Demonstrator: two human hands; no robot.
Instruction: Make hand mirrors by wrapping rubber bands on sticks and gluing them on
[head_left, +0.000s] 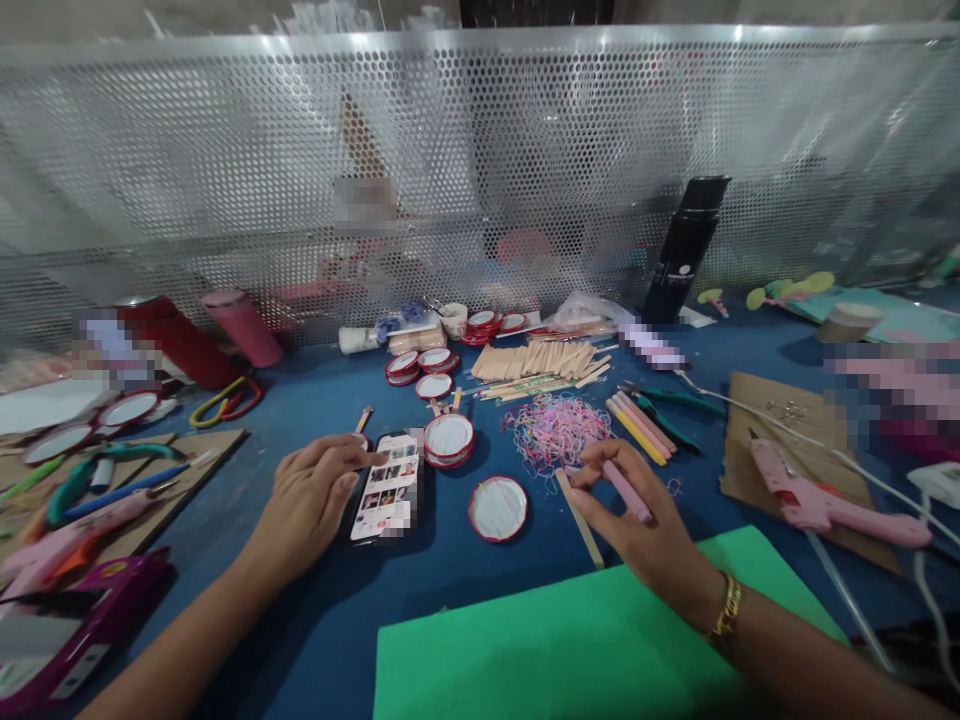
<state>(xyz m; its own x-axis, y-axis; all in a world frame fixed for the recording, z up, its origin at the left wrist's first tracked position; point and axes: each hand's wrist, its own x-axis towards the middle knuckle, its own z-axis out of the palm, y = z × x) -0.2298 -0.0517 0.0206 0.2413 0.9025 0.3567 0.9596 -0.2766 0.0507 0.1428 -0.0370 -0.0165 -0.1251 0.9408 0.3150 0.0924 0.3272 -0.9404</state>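
Note:
My left hand [309, 500] rests beside the phone [384, 488], its index finger stretched onto the lit screen, which shows rows of small pictures. It holds nothing. In my right hand [637, 505] is a pink marker [627, 490], lying between thumb and fingers. Under those fingertips a flat wooden stick [583, 525] lies on the table; whether they press on it I cannot tell. Between the hands is a round red-rimmed lid [499, 508], with a small stack of similar lids [449, 440] behind it. A heap of coloured loops or threads [559, 430] lies just beyond my right hand.
A green sheet [540, 650] covers the near edge under my right forearm. Markers [643, 425], pliers [671, 410] and a pink glue gun [817, 490] on cardboard are at right. Wooden sticks [536, 362] and a black bottle [684, 250] stand behind. More tools lie left.

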